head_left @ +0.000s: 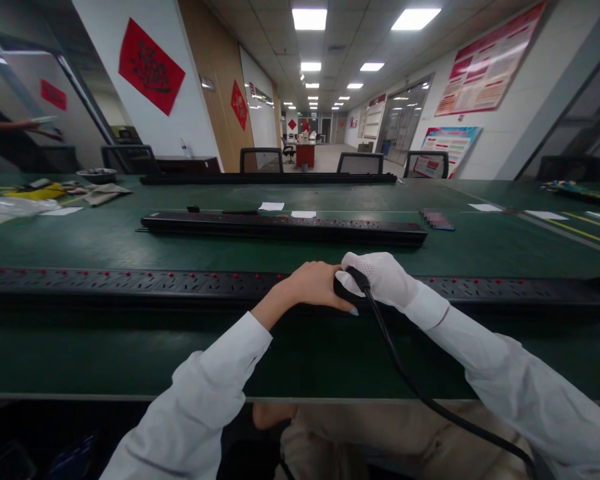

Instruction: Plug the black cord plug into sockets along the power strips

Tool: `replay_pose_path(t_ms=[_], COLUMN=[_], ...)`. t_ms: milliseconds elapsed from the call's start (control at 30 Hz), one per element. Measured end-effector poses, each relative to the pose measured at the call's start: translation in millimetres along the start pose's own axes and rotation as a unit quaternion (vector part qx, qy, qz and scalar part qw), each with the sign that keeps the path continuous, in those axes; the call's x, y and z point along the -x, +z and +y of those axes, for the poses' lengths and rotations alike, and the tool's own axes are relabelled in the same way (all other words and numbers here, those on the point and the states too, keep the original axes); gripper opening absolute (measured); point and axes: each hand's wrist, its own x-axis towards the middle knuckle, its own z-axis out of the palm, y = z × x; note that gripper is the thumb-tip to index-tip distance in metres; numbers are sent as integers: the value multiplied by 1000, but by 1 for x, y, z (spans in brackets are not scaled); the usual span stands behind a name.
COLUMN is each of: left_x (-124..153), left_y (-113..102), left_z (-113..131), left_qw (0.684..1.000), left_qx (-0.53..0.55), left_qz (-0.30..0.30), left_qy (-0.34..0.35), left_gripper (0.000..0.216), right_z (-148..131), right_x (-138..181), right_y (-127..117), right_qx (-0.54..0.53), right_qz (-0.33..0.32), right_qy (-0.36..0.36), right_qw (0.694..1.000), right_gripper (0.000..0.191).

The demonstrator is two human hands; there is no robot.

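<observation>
Head view shows the gloved right hand (387, 279) with its fingers closed around a black plug (359, 277), whose cable (393, 355) runs down toward five o'clock. The bare left hand (314, 283) lies on the long power strip (130, 285), thumb spread; whether its other fingers grip, I cannot tell. This strip crosses the green table (130, 360) from nine to three o'clock; a second strip (280, 228) lies toward eleven.
</observation>
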Motion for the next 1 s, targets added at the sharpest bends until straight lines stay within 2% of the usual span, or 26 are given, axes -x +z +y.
replay_pose_path(t_ms=[200, 467, 567, 800, 1000], left_x=[0, 0, 0, -1, -1], left_y=[0, 0, 0, 2, 0], left_z=[1, 1, 1, -1, 1], left_qw=[1000, 1000, 1000, 999, 1000], left_qx=[0, -20, -17, -30, -12], left_qz=[5, -1, 0, 7, -9], left_qy=[-6, -11, -5, -8, -15], left_gripper=[72, 71, 71, 75, 68], right_z=[-3, -5, -5, -7, -3], right_x=[2, 4, 5, 7, 6], right_y=[-5, -12, -11, -8, -3], right_qx=[-6, -48, -43, 19, -6], right_qz=[3, -11, -12, -5, -30], right_qy=[7, 88, 96, 43, -37], right_qw=[1000, 995, 994, 999, 999], right_gripper=[31, 31, 31, 32, 31])
